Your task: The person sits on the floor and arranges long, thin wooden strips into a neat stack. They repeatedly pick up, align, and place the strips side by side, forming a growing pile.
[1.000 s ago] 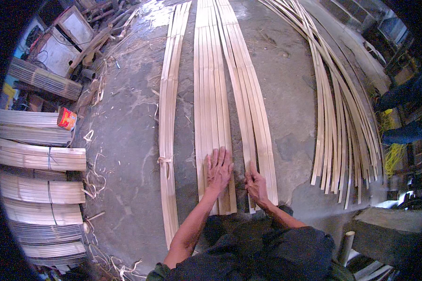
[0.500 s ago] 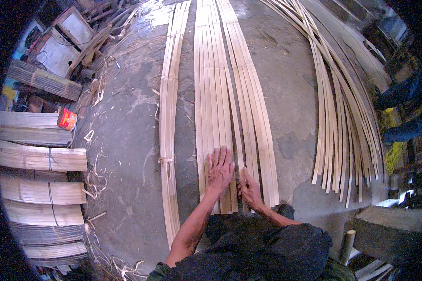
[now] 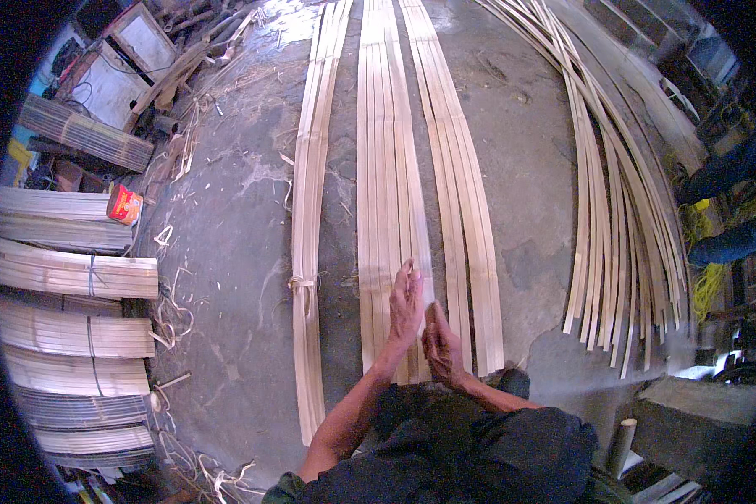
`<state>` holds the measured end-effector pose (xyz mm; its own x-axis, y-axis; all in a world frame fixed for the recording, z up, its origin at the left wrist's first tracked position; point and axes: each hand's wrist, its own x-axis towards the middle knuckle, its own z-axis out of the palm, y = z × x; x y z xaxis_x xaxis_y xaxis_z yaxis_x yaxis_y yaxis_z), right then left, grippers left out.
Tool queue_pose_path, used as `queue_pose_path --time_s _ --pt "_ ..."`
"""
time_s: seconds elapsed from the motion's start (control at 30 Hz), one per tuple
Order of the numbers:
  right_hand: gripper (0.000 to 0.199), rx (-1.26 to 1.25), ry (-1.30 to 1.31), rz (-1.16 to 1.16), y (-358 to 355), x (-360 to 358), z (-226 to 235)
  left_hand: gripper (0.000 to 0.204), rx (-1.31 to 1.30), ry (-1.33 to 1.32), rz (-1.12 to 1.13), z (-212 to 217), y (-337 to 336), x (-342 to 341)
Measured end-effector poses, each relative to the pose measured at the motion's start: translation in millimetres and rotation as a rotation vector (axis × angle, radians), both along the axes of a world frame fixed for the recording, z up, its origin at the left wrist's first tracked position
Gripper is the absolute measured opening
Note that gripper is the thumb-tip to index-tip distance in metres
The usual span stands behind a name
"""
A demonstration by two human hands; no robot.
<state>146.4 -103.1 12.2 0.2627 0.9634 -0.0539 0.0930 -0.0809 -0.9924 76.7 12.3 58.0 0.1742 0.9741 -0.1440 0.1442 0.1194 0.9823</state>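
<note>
Long pale strips, apparently split bamboo, lie side by side in a flat middle row [image 3: 384, 168] on the floor. My left hand [image 3: 405, 307] rests over the near part of this row, turned on its edge with the fingers stretched out. Close at its right, my right hand [image 3: 447, 346] is closed on the near end of a strip [image 3: 426, 260] at the row's right edge; that strip is blurred. A second row of strips [image 3: 459, 176] lies just to the right. On the left is a narrow bundle [image 3: 307, 210] tied near its lower end with a thin band [image 3: 301, 283].
A fan of loose strips [image 3: 605, 210] crosses the floor at right. Tied stacks of slats [image 3: 76, 336] line the left side, with a red tin [image 3: 125, 204] on top of one. Thin shavings [image 3: 172, 315] litter the floor beside them. A concrete block [image 3: 706, 412] stands at lower right.
My left hand has turned from lying flat on the strips onto its edge, moving right. The strip in my right hand has shifted left against the middle row, closing the gap.
</note>
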Motion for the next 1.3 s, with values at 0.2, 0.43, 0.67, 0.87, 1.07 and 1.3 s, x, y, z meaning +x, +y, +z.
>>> queue_pose_path --time_s 0.2,0.43,0.67,0.87,1.07,1.3 --pt "0.043 -0.080 -0.151 0.181 13 -21 1 0.046 0.270 0.262 0.342 -54 37 -28" --pt "0.030 0.013 -0.291 0.273 -4 2 3 0.046 0.395 0.644 0.235 -72 59 -93" --pt "0.028 -0.058 -0.227 0.338 -12 8 -16 0.034 0.013 0.600 0.282 -70 42 -107" --pt "0.031 -0.273 -0.122 0.384 -31 24 -2 0.033 0.232 0.757 0.352 -109 42 -93" --pt "0.031 -0.253 -0.304 0.456 -37 32 -11 0.046 0.309 0.739 0.379 -102 23 -94" --pt "0.029 -0.255 -0.295 0.546 -36 29 -7 0.038 0.483 2.279 0.387 -134 52 -78"
